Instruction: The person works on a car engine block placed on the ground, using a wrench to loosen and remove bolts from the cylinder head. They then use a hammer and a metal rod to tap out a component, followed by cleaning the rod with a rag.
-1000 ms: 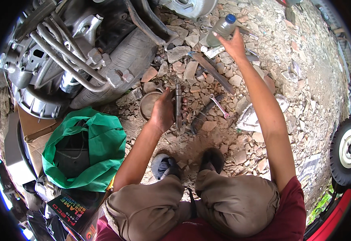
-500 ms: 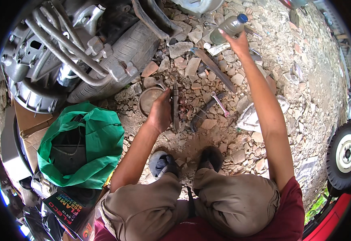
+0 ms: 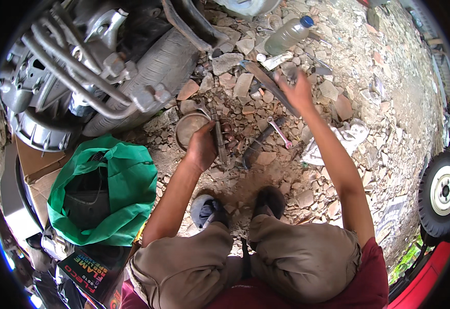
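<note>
One blue-capped bottle (image 3: 288, 37) rests toward the far edge of the stony ground (image 3: 307, 200); nearer us lie one round dish (image 3: 190, 130), one pinkish spanner (image 3: 280, 133) and one curved dark bar (image 3: 251, 154). Our right hand (image 3: 295, 92) is just short of the bottle, its fingers spread wide and apart from it. Our left hand (image 3: 202, 148), near the dish, grips one metal shaft (image 3: 218, 135); we cannot make out every finger.

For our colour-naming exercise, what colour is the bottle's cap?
The cap is blue; it shows in the head view.
</note>
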`<state>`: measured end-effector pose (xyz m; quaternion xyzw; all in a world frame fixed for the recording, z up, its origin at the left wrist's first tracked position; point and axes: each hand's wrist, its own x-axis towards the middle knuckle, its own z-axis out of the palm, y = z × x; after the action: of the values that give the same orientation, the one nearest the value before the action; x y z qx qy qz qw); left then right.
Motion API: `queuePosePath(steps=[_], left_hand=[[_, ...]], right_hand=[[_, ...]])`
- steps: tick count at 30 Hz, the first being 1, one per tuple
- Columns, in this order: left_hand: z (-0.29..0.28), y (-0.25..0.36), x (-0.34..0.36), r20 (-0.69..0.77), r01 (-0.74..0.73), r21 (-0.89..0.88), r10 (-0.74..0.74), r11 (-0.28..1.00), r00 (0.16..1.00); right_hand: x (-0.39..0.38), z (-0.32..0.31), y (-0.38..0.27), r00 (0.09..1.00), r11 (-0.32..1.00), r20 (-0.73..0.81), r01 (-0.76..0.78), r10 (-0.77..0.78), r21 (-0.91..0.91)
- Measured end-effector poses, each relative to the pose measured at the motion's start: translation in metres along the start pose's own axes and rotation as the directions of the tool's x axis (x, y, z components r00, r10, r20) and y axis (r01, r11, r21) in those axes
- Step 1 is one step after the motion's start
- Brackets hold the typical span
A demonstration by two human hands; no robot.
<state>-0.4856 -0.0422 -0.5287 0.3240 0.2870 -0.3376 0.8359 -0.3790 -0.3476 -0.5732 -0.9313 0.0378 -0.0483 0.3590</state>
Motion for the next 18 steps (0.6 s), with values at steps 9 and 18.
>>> queuePosePath(steps=[9, 18], left_hand=[[-0.015, -0.008, -0.027, 0.004, 0.021, 0.041, -0.022, 0.999, 1.000], [-0.008, -0.010, -0.069, -0.055, -0.089, 0.366, 0.117, 0.926, 0.992]], right_hand=[[-0.060, 0.009, 0.016, 0.998, 0.982, 0.057, -0.028, 0.039, -0.185], [-0.144, -0.030, -0.120, 0.892, 0.977, 0.432, -0.191, 0.132, 0.097]])
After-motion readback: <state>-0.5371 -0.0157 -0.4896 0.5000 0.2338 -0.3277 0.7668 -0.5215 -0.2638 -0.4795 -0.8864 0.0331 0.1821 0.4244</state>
